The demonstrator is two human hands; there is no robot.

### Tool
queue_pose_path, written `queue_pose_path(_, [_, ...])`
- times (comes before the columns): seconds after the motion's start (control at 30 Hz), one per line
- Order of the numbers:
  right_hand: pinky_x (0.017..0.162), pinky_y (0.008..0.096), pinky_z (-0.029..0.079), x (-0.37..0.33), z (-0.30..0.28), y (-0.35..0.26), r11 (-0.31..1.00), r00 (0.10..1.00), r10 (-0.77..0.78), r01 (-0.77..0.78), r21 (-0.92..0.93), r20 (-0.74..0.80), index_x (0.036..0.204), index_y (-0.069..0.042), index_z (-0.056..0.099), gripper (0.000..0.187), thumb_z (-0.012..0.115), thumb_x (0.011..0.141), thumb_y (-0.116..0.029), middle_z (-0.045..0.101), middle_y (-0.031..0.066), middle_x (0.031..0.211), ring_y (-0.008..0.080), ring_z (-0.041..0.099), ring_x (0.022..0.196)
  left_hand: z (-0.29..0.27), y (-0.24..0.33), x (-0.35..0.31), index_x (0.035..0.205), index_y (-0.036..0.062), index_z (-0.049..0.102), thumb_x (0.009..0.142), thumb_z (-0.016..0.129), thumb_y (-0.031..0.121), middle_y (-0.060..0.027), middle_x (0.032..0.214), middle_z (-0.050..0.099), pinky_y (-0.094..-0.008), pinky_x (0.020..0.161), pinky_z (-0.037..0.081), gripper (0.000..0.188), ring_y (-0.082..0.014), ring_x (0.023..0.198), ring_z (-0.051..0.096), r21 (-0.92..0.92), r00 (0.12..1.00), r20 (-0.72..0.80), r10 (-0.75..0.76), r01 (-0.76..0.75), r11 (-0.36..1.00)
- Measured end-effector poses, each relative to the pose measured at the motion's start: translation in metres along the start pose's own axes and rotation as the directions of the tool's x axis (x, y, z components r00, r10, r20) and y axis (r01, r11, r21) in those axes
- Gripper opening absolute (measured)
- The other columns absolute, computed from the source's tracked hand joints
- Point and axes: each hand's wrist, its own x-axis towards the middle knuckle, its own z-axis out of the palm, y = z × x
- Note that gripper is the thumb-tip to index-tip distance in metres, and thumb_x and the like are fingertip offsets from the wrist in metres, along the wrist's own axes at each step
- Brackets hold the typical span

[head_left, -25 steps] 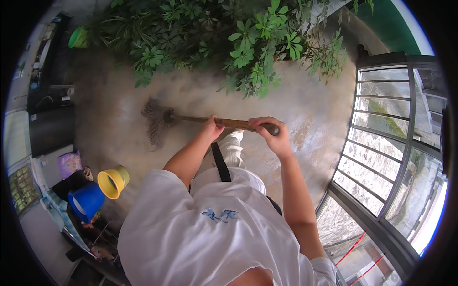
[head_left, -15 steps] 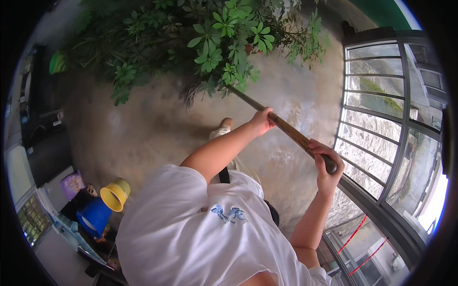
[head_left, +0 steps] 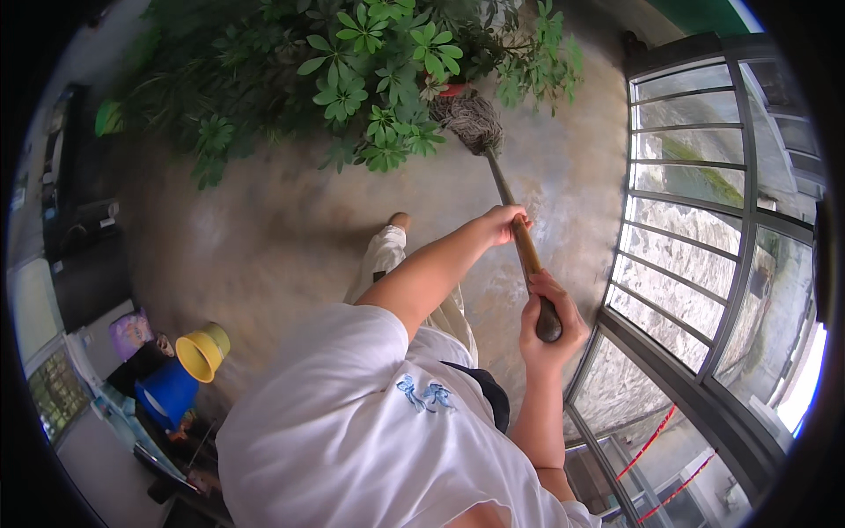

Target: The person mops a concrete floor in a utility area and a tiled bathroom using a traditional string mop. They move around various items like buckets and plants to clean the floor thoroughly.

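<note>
A string mop (head_left: 472,121) with a long wooden handle slants across the floor ahead of me. Its grey, stringy head lies on the floor at the edge of the leafy plants, beside a bit of red pot (head_left: 451,90). My left hand (head_left: 508,223) is closed around the middle of the handle. Nearer to me, my right hand (head_left: 554,324) grips the handle close to its rounded end, which pokes out between thumb and fingers. Both arms reach forward from my white shirt.
Large green plants (head_left: 352,79) spread over the far side. A barred window (head_left: 687,202) runs along the right. At the lower left stand a yellow bucket (head_left: 202,352) and a blue bucket (head_left: 167,393). My shoe (head_left: 400,221) rests on the concrete floor (head_left: 264,246).
The mop head has swung right, out from under the leaves, into plain sight. The handle now points more straight ahead, and my right hand has moved left and slightly lower.
</note>
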Motion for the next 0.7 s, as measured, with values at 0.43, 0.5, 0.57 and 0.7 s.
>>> queue_pose_path(0.43, [0.075,0.0286,0.05,-0.017,-0.061,0.078,0.893,0.953,-0.189,0.066,0.444,0.238,0.083,0.007,0.062,0.014,0.054,0.075,-0.001,0.067,0.0157,0.085,0.0195,0.064,0.079,-0.052,-0.071,-0.057,0.075,0.0015,0.047,0.076,0.056,0.005,-0.0093,0.071,0.051,-0.0342,0.065,0.054,0.009,-0.0228,0.07,0.06,-0.205,0.897,-0.271,0.348,-0.407,0.89])
queue_pose_path(0.5, [0.074,0.0282,0.05,-0.029,-0.043,0.078,0.879,0.919,-0.212,0.031,0.476,0.333,0.083,0.006,0.062,0.013,0.053,0.075,0.0,0.067,0.015,0.086,0.0187,0.064,0.079,-0.087,-0.078,-0.079,0.077,0.0009,0.046,0.077,0.055,0.003,-0.0104,0.074,0.051,-0.0338,0.065,0.054,0.01,-0.0233,0.068,0.058,-0.235,0.868,-0.317,0.383,-0.463,0.855])
queue_pose_path(0.57, [0.074,0.0277,0.05,-0.042,-0.02,0.071,0.871,0.867,-0.237,-0.011,0.491,0.439,0.082,0.006,0.063,0.013,0.053,0.074,0.002,0.068,0.0141,0.086,0.0176,0.064,0.078,-0.143,-0.091,-0.096,0.076,0.0007,0.046,0.077,0.054,0.001,-0.0108,0.074,0.052,-0.0346,0.068,0.055,0.008,-0.0243,0.069,0.059,-0.339,0.853,-0.309,0.421,-0.513,0.789])
queue_pose_path(0.7, [0.073,0.0278,0.051,-0.086,0.054,0.03,0.847,0.716,-0.311,-0.089,0.524,0.625,0.083,0.005,0.064,0.015,0.054,0.073,0.002,0.068,0.0124,0.085,0.0169,0.064,0.076,-0.251,-0.119,-0.171,0.074,0.0028,0.049,0.081,0.056,0.005,-0.0096,0.074,0.056,-0.0308,0.066,0.056,0.01,-0.0237,0.075,0.063,-0.473,0.821,-0.374,0.431,-0.568,0.673])
